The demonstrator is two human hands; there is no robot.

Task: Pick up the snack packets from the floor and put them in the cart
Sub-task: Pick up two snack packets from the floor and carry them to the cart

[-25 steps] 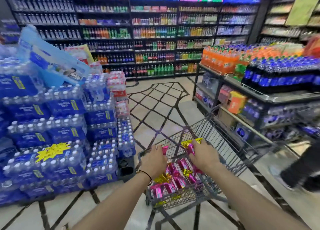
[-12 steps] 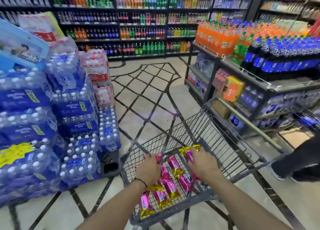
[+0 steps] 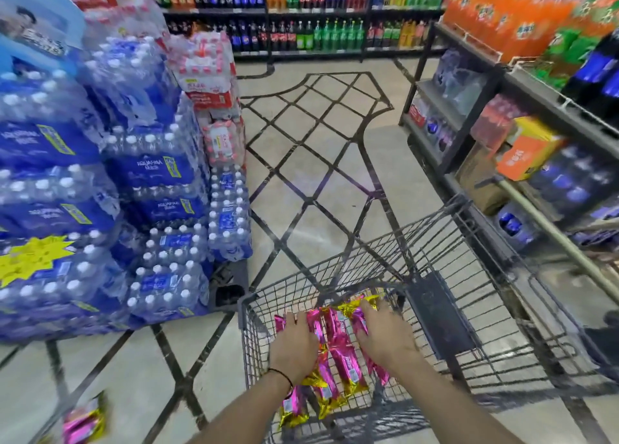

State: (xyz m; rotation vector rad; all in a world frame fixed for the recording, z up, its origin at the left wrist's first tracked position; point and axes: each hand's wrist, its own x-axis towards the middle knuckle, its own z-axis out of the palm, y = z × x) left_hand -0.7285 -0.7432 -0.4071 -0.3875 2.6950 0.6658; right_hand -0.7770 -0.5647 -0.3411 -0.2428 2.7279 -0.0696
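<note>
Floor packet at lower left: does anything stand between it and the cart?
Nothing visible: only bare floor between the floor packet and the cart, though its wire wall means lifting over the rim.

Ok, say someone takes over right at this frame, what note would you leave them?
Left hand: flat on the pink snack packets in the cart.
Right hand: likewise, fingers spread over them.
Done: a bunch of packets lies in the cart.
Left to do: one packet on the floor, off the cart's left side, blurred; lift the hands off and fetch it.
</note>
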